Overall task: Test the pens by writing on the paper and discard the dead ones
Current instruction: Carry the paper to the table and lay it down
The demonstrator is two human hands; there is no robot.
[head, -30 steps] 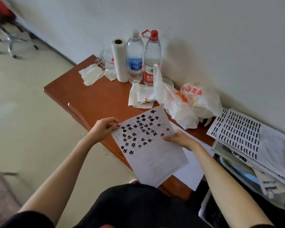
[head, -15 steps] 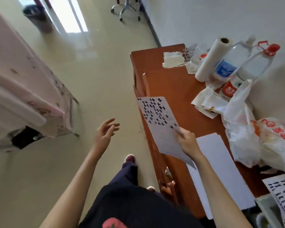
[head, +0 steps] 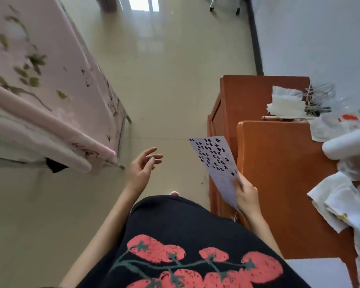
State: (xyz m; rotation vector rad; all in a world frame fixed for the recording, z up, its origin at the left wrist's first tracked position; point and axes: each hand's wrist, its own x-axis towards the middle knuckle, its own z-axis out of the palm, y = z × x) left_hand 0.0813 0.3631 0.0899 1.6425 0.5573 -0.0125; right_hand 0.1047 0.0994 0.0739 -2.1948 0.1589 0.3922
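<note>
A white sheet of paper (head: 216, 163), covered in its upper half with rows of dark written marks, is held upright at the left edge of the wooden table (head: 279, 173). My right hand (head: 245, 192) pinches its lower right edge. Over the floor to the left, my left hand (head: 142, 167) hangs in the air with fingers spread and nothing in it. No pen shows in view.
A bed with a pink floral cover (head: 40, 96) fills the left side. On the table lie folded tissues (head: 285, 103), a white roll (head: 349, 145), plastic bags (head: 345, 206) and a blank sheet (head: 318, 273). Pale tiled floor (head: 170, 80) lies between bed and table; chair legs (head: 222, 5) stand at the top.
My left hand let go of the paper and swung out left over the floor. My right hand lifted the sheet off the table. The view turned left toward the bed.
</note>
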